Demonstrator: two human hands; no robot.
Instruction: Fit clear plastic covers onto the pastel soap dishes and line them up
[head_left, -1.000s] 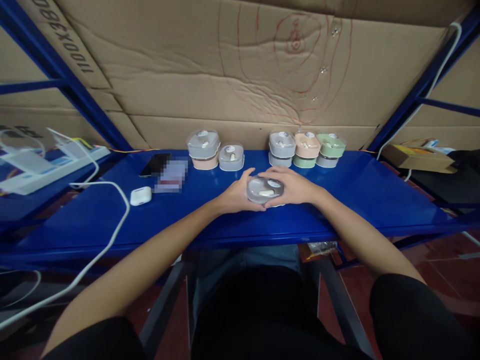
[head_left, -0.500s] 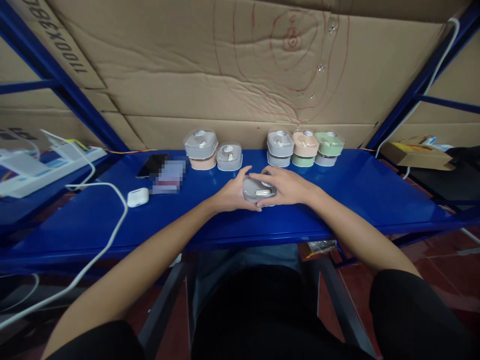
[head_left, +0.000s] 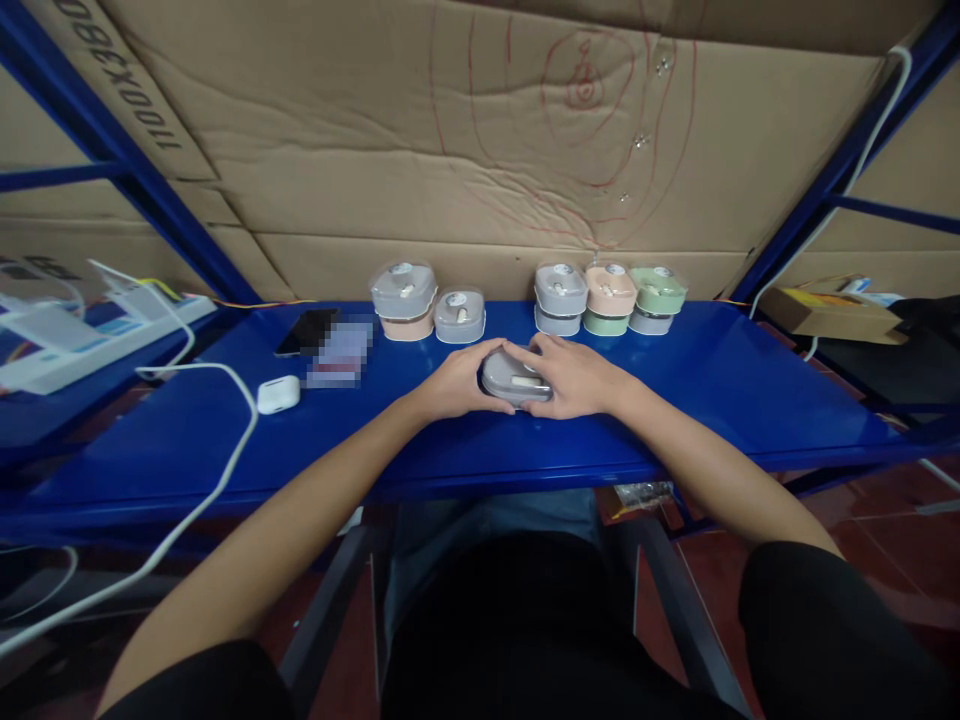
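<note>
Between my two hands is a small grey lidded container (head_left: 504,382), with a clear cover and a pale, rounded bar on its top. My left hand (head_left: 459,385) curves about its left side, thumb at the near edge and fingers at the far edge; a dark gap shows by the palm. On the right, my right hand (head_left: 581,378) grips the same container, fingers over the far part of the lid and thumb at the front. The fingers hide part of the lid and its round label.
Behind stand a grey-over-peach stack (head_left: 403,300), a single grey container (head_left: 460,316) and three two-tier stacks, the middle one peach over green (head_left: 609,298). A white earbud case (head_left: 278,394), a dark phone (head_left: 306,331) and a white cable (head_left: 238,440) lie left on the blue table (head_left: 720,400).
The grey container has shifted and turned slightly in my hands. My left fingers have come in closer to its far edge, and my right hand has shifted a little.
</note>
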